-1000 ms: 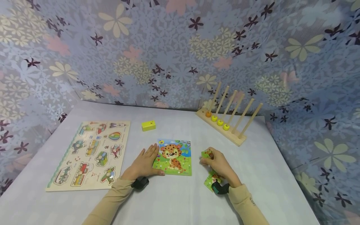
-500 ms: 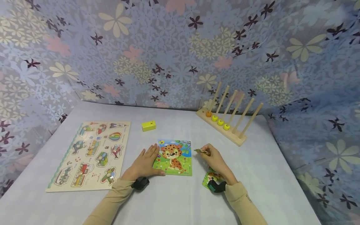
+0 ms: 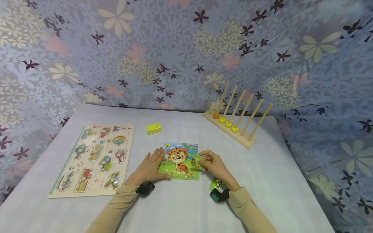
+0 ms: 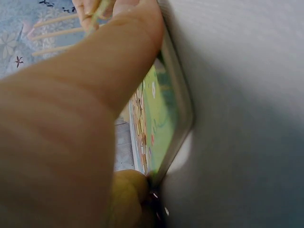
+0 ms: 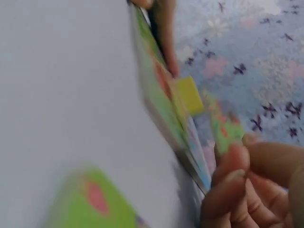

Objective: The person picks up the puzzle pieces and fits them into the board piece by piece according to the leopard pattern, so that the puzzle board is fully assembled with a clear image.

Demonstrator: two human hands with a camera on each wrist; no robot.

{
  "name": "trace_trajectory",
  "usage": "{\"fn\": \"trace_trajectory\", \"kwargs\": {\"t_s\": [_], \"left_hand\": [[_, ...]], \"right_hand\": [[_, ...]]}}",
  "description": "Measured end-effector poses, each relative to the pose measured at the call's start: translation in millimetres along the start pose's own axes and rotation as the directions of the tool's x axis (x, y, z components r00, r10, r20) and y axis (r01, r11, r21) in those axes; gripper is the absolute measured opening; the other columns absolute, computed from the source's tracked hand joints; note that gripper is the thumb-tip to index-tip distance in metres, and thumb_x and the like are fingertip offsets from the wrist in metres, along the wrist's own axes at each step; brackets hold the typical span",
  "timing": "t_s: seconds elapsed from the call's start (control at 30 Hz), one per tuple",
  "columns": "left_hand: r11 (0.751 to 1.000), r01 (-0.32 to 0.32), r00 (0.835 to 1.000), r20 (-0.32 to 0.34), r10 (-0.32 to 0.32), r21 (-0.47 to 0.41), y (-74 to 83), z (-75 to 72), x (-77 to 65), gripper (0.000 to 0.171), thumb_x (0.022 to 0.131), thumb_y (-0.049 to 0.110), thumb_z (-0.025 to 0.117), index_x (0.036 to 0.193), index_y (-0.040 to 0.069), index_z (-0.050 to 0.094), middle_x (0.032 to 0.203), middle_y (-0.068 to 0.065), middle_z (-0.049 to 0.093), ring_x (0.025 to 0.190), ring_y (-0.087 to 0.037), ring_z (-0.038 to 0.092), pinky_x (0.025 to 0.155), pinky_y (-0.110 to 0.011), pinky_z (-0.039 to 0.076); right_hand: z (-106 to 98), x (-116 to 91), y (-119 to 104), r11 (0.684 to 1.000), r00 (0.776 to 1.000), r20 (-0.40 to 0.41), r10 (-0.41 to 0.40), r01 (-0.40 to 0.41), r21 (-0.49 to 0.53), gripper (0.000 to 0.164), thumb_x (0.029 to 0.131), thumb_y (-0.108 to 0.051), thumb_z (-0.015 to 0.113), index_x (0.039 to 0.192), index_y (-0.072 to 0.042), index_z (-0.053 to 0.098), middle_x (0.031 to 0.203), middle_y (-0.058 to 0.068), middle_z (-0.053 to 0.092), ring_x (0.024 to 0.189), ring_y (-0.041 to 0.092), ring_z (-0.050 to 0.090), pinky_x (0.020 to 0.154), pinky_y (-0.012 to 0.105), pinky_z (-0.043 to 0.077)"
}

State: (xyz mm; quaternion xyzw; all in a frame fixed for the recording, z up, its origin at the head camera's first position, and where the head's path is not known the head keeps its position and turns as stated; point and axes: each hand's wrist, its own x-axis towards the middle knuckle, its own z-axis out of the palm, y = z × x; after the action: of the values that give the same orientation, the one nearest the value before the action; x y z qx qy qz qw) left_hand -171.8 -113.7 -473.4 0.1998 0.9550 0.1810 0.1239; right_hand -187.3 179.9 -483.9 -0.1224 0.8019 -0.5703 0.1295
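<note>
A square leopard picture puzzle [image 3: 176,157] lies on the table. My left hand [image 3: 150,167] rests along its left side, fingers straight, thumb at the near edge. In the left wrist view that thumb [image 4: 133,52] spans the puzzle's edge. Between thumb and fingertips my right hand [image 3: 215,166] pinches a green puzzle piece [image 3: 196,164], which overlaps the puzzle's right side in the head view. From the right wrist, the held piece [image 5: 225,128] appears tilted up above the board. More loose green pieces [image 3: 216,183] lie under the right wrist, partly hidden by the wrist camera.
A large wooden vehicle puzzle board [image 3: 76,161] lies at the left. Behind the leopard puzzle sits a yellow block [image 3: 153,128]. At the back right stands a wooden peg rack [image 3: 230,129] with an orange bead and several yellow ones. Floral fabric [image 3: 175,58] hangs behind the table.
My right hand has turned the puzzle piece and carried it left, from beside the leopard puzzle to over its right edge. The left hand has stayed in place.
</note>
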Motion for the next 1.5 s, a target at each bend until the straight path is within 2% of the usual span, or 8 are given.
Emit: {"fn": "trace_trajectory", "kwargs": {"t_s": [0.13,0.23,0.37,0.5,0.9,1.17,1.5], "left_hand": [[1.000,0.001,1.000,-0.006,-0.001,-0.003,0.0,-1.1,0.6,0.111,0.078,0.055,0.073,0.153,-0.005,0.016,0.161,-0.022,0.011,0.150,-0.037,0.014,0.122,-0.056,0.013],[1.000,0.001,1.000,-0.007,-0.001,-0.004,0.1,-1.5,1.3,0.111,0.078,0.055,0.073,0.153,-0.004,0.015,0.161,-0.022,0.011,0.150,-0.037,0.014,0.122,-0.056,0.012],[1.000,-0.001,1.000,-0.006,0.001,-0.006,0.3,-0.8,2.0,0.111,0.078,0.056,0.072,0.153,-0.004,0.015,0.161,-0.022,0.011,0.150,-0.037,0.014,0.122,-0.056,0.013],[1.000,-0.005,1.000,-0.011,0.005,-0.011,0.1,-0.9,1.3,0.111,0.078,0.055,0.073,0.152,-0.005,0.016,0.161,-0.023,0.012,0.150,-0.038,0.014,0.121,-0.057,0.014],[1.000,-0.004,1.000,-0.007,0.004,-0.019,2.2,-5.3,-1.0,0.110,0.078,0.053,0.074,0.152,-0.006,0.017,0.161,-0.024,0.013,0.149,-0.039,0.015,0.121,-0.057,0.014],[1.000,-0.003,1.000,-0.003,0.003,-0.015,3.3,-4.5,-1.0,0.110,0.078,0.053,0.074,0.152,-0.006,0.017,0.161,-0.024,0.014,0.149,-0.039,0.015,0.121,-0.057,0.014],[1.000,-0.004,1.000,-0.005,0.004,-0.020,5.3,-5.2,-2.0,0.109,0.078,0.052,0.074,0.152,-0.006,0.017,0.161,-0.024,0.014,0.149,-0.039,0.015,0.121,-0.057,0.014]], "right_hand": [[6.0,1.4,0.5,0.999,1.000,0.002,-0.005,0.005,-0.041,0.025,0.092,-0.013,0.065,0.112,0.001,0.058,0.075,0.007,0.064,0.055,0.009,0.058,0.051,0.022,0.050],[9.2,0.9,-0.3,0.994,1.000,-0.013,-0.003,0.001,-0.110,0.020,0.091,-0.017,0.067,0.104,-0.003,0.062,0.075,0.006,0.065,0.056,0.011,0.058,0.050,0.022,0.048],[13.0,-0.7,-2.1,0.969,0.999,-0.030,-0.019,0.011,-0.245,0.016,0.089,-0.023,0.070,0.100,-0.011,0.066,0.077,0.001,0.064,0.061,0.010,0.054,0.055,0.021,0.045],[15.1,-1.4,-2.7,0.947,0.998,-0.029,-0.051,0.039,-0.320,0.015,0.088,-0.026,0.072,0.097,-0.015,0.068,0.075,-0.003,0.060,0.062,0.008,0.049,0.056,0.021,0.042],[19.9,-1.2,-1.4,0.919,0.992,-0.038,-0.117,0.093,-0.383,0.013,0.086,-0.025,0.074,0.094,-0.016,0.068,0.074,-0.005,0.060,0.058,0.005,0.045,0.054,0.019,0.039],[22.1,-4.0,-3.5,0.885,0.986,-0.039,-0.162,0.128,-0.448,0.011,0.085,-0.023,0.075,0.081,-0.019,0.065,0.077,-0.007,0.057,0.060,0.005,0.044,0.054,0.020,0.039],[26.7,-5.5,-4.1,0.871,0.987,-0.069,-0.146,0.095,-0.482,0.016,0.084,-0.026,0.076,0.078,-0.019,0.063,0.074,-0.008,0.053,0.060,0.005,0.042,0.055,0.020,0.037]]}}
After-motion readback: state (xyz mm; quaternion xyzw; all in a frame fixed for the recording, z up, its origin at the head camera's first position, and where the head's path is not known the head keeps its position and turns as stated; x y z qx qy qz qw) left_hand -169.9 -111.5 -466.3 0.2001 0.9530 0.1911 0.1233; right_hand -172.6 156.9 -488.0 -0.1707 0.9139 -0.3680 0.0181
